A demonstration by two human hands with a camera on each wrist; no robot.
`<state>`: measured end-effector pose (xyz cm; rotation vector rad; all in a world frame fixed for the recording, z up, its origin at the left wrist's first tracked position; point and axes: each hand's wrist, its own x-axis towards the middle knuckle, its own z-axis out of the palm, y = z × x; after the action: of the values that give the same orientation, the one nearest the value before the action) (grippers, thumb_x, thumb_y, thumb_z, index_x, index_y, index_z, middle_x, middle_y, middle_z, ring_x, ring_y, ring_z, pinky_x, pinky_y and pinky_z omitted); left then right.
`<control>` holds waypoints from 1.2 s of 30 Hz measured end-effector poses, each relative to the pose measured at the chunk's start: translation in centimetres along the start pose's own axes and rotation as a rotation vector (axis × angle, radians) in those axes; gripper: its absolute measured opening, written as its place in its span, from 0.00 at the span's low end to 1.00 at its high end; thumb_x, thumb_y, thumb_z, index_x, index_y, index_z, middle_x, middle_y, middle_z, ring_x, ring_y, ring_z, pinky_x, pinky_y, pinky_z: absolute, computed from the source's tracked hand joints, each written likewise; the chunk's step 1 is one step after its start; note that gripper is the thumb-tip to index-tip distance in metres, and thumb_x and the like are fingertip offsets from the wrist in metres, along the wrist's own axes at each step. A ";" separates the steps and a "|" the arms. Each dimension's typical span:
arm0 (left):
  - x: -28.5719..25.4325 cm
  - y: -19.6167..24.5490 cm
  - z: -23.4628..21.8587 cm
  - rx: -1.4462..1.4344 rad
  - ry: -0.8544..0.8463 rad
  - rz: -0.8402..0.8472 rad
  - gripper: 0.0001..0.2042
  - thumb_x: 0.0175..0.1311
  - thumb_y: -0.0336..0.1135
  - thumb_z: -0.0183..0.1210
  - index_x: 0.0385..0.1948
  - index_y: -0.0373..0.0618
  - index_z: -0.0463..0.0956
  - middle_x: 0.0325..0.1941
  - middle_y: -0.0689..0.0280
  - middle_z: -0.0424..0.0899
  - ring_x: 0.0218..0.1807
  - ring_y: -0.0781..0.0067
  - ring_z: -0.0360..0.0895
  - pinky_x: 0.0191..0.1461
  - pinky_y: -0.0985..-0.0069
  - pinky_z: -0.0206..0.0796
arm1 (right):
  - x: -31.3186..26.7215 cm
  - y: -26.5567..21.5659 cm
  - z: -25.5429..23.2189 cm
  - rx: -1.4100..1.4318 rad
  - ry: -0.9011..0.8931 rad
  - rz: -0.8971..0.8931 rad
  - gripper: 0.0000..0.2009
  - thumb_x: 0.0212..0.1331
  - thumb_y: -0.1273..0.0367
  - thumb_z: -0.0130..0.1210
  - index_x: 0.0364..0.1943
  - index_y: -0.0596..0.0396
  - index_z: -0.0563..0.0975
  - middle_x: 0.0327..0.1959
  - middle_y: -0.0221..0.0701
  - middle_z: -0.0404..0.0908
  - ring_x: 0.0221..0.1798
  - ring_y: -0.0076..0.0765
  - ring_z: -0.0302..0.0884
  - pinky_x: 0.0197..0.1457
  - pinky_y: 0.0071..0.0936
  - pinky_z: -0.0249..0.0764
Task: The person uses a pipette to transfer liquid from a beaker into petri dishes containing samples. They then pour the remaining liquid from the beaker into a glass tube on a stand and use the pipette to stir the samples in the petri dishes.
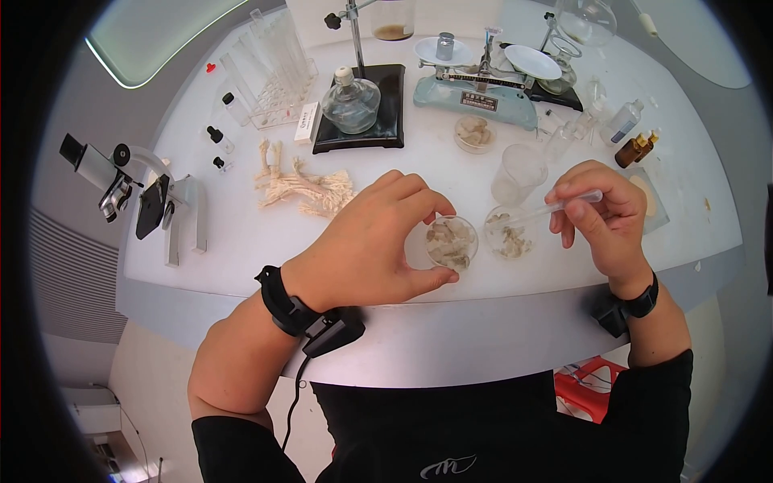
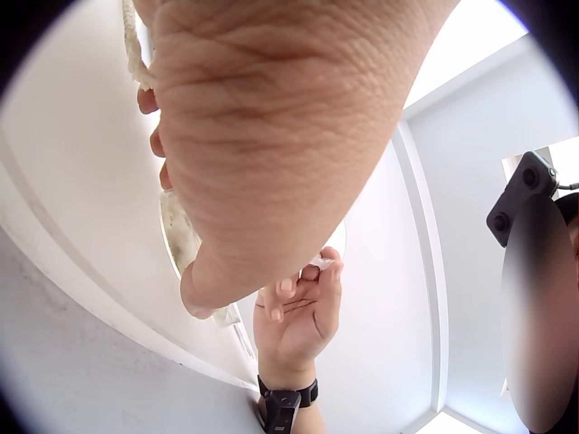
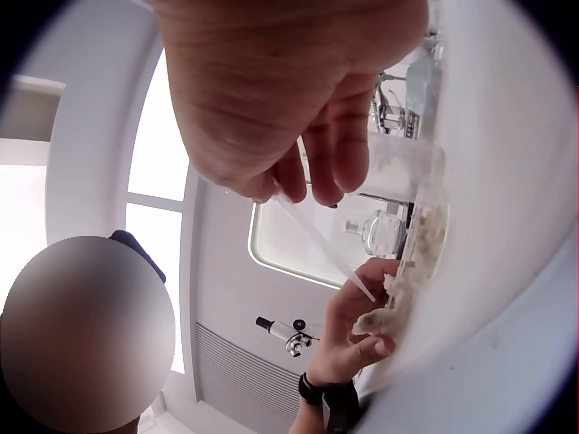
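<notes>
My left hand (image 1: pixel 362 241) grips a small clear petri dish (image 1: pixel 476 245) between thumb and fingers near the table's front edge. Soft, greyish-white clumps (image 1: pixel 449 241) lie in it. In my right hand (image 1: pixel 602 219), a translucent plastic dropper (image 1: pixel 555 208) is pinched between thumb and fingers, pointing left. Its thin end reaches over a second petri dish (image 1: pixel 488 241), which holds similar pale pieces (image 1: pixel 514 240) and stands just right of the first. The right wrist view shows the dropper (image 3: pixel 321 240) slanting down toward the left hand (image 3: pixel 348 339). From the left wrist, the forearm hides most of the dish.
A frosted plastic beaker (image 1: pixel 519 171) stands right behind the second dish. Farther back are a third dish (image 1: pixel 475 135), a balance (image 1: pixel 475 101) and an alcohol lamp (image 1: pixel 352 106) on a black stand base. Frayed cotton rope (image 1: pixel 306 189) lies left, near a microscope (image 1: pixel 153 193).
</notes>
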<state>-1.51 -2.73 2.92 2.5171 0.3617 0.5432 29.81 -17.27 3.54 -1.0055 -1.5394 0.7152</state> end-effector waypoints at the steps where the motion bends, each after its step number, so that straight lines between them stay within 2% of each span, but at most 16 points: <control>1: 0.0 0.0 0.0 -0.004 0.004 0.004 0.29 0.54 0.40 0.84 0.58 0.44 0.85 0.48 0.59 0.82 0.55 0.53 0.79 0.62 0.61 0.73 | 0.0 0.0 0.0 -0.009 -0.010 -0.003 0.08 0.78 0.76 0.65 0.55 0.61 0.87 0.51 0.41 0.90 0.40 0.27 0.90 0.31 0.18 0.82; 6: 0.0 -0.1 0.0 -0.004 0.013 0.007 0.28 0.54 0.40 0.84 0.57 0.44 0.85 0.48 0.59 0.82 0.55 0.53 0.79 0.62 0.61 0.74 | -0.1 -0.3 1.0 -0.036 -0.031 0.013 0.10 0.74 0.79 0.69 0.55 0.60 0.90 0.51 0.40 0.92 0.40 0.26 0.90 0.31 0.18 0.82; 8: 0.0 -0.1 0.1 -0.005 0.017 0.007 0.28 0.54 0.40 0.83 0.57 0.44 0.85 0.48 0.59 0.82 0.55 0.53 0.79 0.62 0.61 0.74 | 0.0 -0.4 1.2 -0.139 -0.076 -0.010 0.10 0.70 0.80 0.72 0.53 0.59 0.92 0.49 0.38 0.93 0.37 0.22 0.88 0.31 0.17 0.81; 15: -0.1 -0.1 0.1 -0.001 0.009 -0.002 0.28 0.54 0.39 0.84 0.57 0.44 0.85 0.49 0.59 0.82 0.55 0.53 0.80 0.62 0.62 0.74 | 0.3 -0.2 1.2 -0.204 -0.103 -0.040 0.10 0.69 0.80 0.73 0.52 0.57 0.93 0.46 0.36 0.94 0.31 0.19 0.85 0.32 0.17 0.77; 23: -0.1 -0.1 0.1 0.005 0.010 -0.001 0.29 0.54 0.40 0.84 0.58 0.45 0.85 0.49 0.59 0.82 0.56 0.54 0.80 0.62 0.62 0.75 | 0.4 -0.6 1.1 -0.260 -0.123 -0.067 0.11 0.68 0.81 0.71 0.51 0.57 0.93 0.45 0.36 0.95 0.37 0.23 0.89 0.39 0.20 0.81; 36: -0.1 -0.2 0.1 0.005 0.004 -0.006 0.28 0.55 0.41 0.83 0.58 0.44 0.85 0.49 0.59 0.82 0.56 0.53 0.80 0.62 0.61 0.75 | 0.3 -0.7 1.0 -0.248 -0.123 -0.089 0.10 0.70 0.82 0.69 0.51 0.60 0.93 0.47 0.40 0.94 0.37 0.28 0.91 0.39 0.22 0.85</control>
<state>-1.61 -2.67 2.75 2.5196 0.3722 0.5453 28.68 -17.29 4.07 -1.0834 -1.8011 0.5403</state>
